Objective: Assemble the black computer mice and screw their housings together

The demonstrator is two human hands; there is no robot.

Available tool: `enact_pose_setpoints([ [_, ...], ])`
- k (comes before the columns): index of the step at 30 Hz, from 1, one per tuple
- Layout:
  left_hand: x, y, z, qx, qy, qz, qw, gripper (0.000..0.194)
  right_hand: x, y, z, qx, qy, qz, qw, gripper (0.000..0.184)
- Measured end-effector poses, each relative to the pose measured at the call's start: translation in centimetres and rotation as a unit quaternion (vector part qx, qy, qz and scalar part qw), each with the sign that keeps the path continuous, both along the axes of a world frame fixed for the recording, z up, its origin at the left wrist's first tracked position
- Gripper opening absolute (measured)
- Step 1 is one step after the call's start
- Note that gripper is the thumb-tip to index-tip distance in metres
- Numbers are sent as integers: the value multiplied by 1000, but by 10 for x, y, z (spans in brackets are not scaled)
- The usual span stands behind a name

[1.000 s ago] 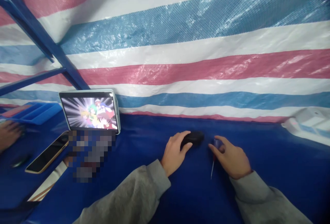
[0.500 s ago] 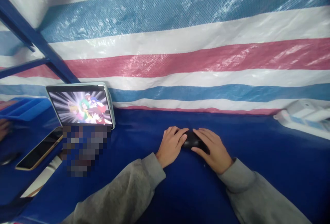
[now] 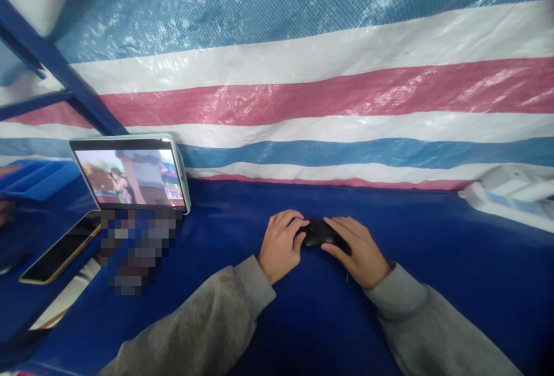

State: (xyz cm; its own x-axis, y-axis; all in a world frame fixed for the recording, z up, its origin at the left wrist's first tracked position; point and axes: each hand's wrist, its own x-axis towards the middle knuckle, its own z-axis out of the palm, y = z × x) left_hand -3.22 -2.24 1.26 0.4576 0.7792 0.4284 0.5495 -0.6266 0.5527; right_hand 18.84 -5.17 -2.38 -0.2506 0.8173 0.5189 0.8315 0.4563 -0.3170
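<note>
Clock centred on the black object between our hands. At 9, far left edge: another person's hand point(image 3: 5, 213), blurred, can't tell its grip. Just beyond it, a bright blue plastic tray with long compartments point(image 3: 41, 182). Also at 9, nearer us: a dark-screened phone in a gold-edged case point(image 3: 63, 248), lying aslant. Between 9 and 10: a tablet in a pale case point(image 3: 130, 177), propped up, colour video on screen. Pixelated patch below it, contents unreadable.

Our left hand point(image 3: 281, 246) grips the object's 9 o'clock end, fingers bent, thumb on the near side. The glossy black rounded object point(image 3: 318, 234) sits at or just above the dark blue tabletop point(image 3: 320, 324); can't tell which. Our right hand point(image 3: 362, 252) clasps its 3 o'clock end, fingers over the far side, thumb near. Thin pale tip point(image 3: 347, 276) at 5, owner unclear. White plastic item point(image 3: 515, 197) at 3, well apart.
</note>
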Motion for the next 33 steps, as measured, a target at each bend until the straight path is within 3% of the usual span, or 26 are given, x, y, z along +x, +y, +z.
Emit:
enact_pose_setpoints([
  [7, -1, 1, -4, 48, -16, 7, 999, 20, -1, 1, -1, 18, -1, -5, 1000, 55],
  [16, 1, 1, -2, 46, -23, 21, 998, 16, 0, 1, -4, 20, -13, -10, 1000, 55],
  [33, 0, 10, -3, -93, -35, 61, 993, 8, 0, 3, -1, 35, -22, -6, 999, 55],
])
